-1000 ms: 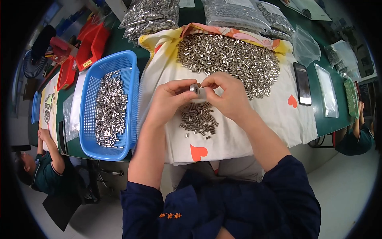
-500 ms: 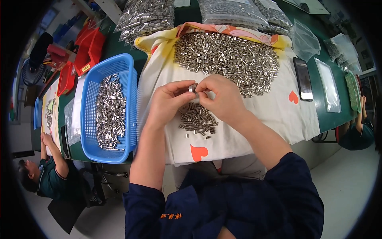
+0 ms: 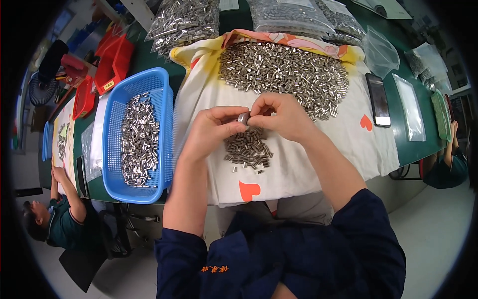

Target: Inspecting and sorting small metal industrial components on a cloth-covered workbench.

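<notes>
- Since half a second ago, the round metal piece (image 3: pixel 243 118) and the left hand (image 3: pixel 211 127) are moving a little closer to the small pile (image 3: pixel 247 149) in the view.
- The left hand is pinching the round metal piece between its thumb and pointing finger, with just a narrow space between them.
- The right hand (image 3: pixel 284 117) is keeping its thumb and pointing finger close together at the right side of that piece. Its fingers are hiding what is between them, so I cannot tell if it is holding some small thing too.
- The round metal piece is sitting between the two hands, just above the top of the small pile in the view.
- The small pile is lying on a white cloth (image 3: pixel 294 164), and its bits are looking like short metal tubes.
- A big pile (image 3: pixel 289 70) of short metal bits is spreading over the cloth, farther away, past the hands.
- A blue basket (image 3: pixel 168 139) is standing on the left, holding lots of shiny metal bits (image 3: pixel 139 139).
- A black phone (image 3: pixel 377 97) is lying near the right side of the cloth.
- Fat clear bags (image 3: pixel 291 17) full of metal parts are resting behind the cloth.
- Red bins (image 3: pixel 114 62) are standing past the basket, at the far left.
- One other person (image 3: pixel 64 219) is sitting on the left, and another person (image 3: pixel 450 167) is showing at the right edge.
</notes>
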Tool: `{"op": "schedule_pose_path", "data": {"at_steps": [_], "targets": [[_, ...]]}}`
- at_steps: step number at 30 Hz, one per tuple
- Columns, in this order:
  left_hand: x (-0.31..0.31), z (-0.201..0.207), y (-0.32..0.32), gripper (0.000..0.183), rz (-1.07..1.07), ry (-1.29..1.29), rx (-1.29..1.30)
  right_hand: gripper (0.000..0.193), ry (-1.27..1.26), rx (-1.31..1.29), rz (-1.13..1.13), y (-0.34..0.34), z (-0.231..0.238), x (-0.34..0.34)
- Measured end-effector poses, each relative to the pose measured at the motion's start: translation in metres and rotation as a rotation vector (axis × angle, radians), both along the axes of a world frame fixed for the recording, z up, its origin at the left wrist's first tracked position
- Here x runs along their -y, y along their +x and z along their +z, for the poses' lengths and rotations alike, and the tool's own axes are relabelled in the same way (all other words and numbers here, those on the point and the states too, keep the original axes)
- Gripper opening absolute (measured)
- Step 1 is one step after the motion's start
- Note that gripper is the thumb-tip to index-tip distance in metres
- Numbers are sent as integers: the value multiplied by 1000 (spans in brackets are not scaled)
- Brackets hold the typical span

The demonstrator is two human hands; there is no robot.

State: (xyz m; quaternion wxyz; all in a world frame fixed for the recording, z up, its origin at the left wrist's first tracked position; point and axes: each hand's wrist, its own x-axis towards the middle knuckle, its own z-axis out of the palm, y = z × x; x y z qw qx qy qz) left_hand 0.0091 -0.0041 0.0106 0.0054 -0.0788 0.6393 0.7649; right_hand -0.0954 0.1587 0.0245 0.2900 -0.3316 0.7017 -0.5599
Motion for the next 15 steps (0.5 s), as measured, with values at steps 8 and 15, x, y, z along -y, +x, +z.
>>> {"op": "schedule_pose_path", "data": {"at_steps": [8,15], "targets": [[4,-2,-2,31,-76,12,20,11,-27,250,119,-10,0,-4],[6,-7,-1,34,-38,189,-46,12,-147,222,-11,-5,2,-1]]}}
